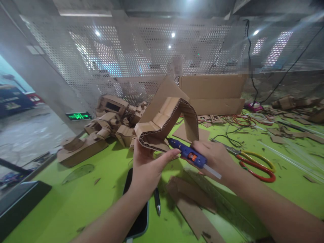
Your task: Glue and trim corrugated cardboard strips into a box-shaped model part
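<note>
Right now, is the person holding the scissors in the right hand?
No, the right hand grips a blue glue gun; the scissors lie on the green table.

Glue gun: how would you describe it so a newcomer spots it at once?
Over the green table, the left hand holds a folded corrugated cardboard piece. At its lower right, the right hand grips the glue gun. Its dark blue body and translucent glue stick set it apart from that brown cardboard.
</note>
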Motion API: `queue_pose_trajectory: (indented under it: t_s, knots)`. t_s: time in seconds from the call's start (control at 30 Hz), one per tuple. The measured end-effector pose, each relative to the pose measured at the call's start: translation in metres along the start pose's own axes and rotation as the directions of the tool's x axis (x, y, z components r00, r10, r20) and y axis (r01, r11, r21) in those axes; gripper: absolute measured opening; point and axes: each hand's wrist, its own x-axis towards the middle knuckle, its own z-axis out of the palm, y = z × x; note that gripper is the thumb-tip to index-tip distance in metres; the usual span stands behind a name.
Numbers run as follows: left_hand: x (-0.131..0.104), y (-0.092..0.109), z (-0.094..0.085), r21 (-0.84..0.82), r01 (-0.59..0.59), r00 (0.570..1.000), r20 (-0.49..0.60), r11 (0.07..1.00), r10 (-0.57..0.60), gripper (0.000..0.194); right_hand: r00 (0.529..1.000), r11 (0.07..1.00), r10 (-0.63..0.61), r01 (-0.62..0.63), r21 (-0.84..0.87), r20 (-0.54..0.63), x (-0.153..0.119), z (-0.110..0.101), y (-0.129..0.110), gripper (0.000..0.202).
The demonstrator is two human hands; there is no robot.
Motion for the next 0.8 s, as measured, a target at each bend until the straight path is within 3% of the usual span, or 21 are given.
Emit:
queue_pose_trajectory:
  t_s: [0.17, 0.33, 0.53, 0.8]
  knots:
    - [-0.0007, 0.0034, 0.0009, 0.030, -0.009, 1.000, 0.010, 1.000, 0.009, 0.077, 1.000, 1.000, -0.025, 0.025, 0.009, -0.015, 0.0022, -0.0011, -0.0013, 0.004]
    - [0.0015, 0.0027, 0.0009, 0.013, -0.010, 1.000, 0.000, 1.000, 0.010, 0.069, 0.999, 1.000, -0.030, 0.029, -0.010, -0.018, 0.0009, 0.0001, -0.0003, 0.004]
    - [-0.0002, 0.0095, 0.0036, 0.024, 0.026, 0.999, -0.028, 0.999, -0.026, 0.056, 0.993, 0.993, 0.098, -0.102, -0.060, -0.058, -0.0016, 0.0002, 0.0022, 0.013]
    - [0.0000, 0.0071, 0.0059, -0.039, 0.059, 0.998, -0.019, 0.997, -0.060, 0.057, 0.976, 0.986, 0.139, -0.152, -0.067, -0.166, -0.0011, 0.0008, 0.0025, 0.025]
